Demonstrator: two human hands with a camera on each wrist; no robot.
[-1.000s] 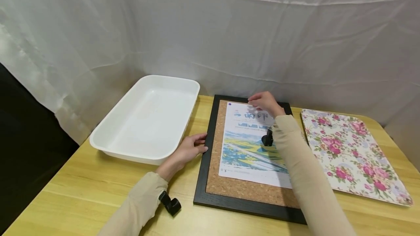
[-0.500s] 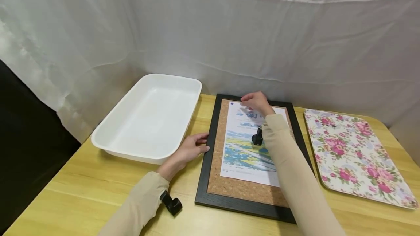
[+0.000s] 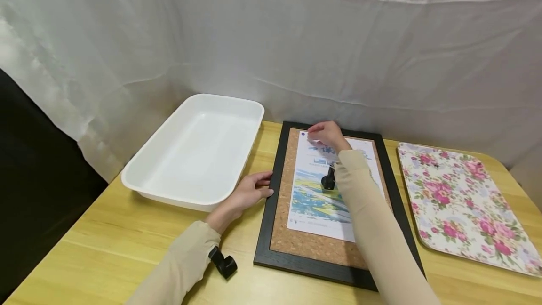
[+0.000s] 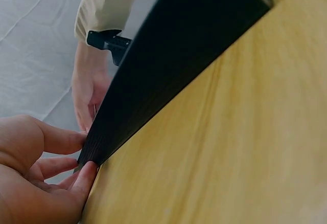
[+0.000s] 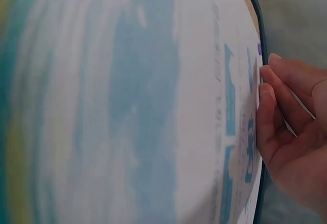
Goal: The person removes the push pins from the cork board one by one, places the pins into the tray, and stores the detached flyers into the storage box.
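Observation:
A black-framed cork board [image 3: 264,220] lies flat on the wooden table [image 3: 127,239], with a printed paper [image 3: 315,196] of blue and yellow artwork on its cork. My right hand [image 3: 323,134] reaches to the paper's far left corner. In the right wrist view its curled fingers [image 5: 265,88] pinch the top edge of the paper [image 5: 127,106]. My left hand [image 3: 250,191] rests on the table with its fingertips [image 4: 84,175] touching the left side of the black frame [image 4: 168,70].
A deep white plastic tray [image 3: 169,195] stands left of the board. A flat floral tray [image 3: 457,201] lies to its right. A white cloth backdrop [image 3: 338,51] hangs close behind the table. Black wrist cameras [image 3: 223,263] sit on both sleeves.
My right hand has shifted slightly left along the paper's top edge toward its left corner. The left hand stays at the frame's left side.

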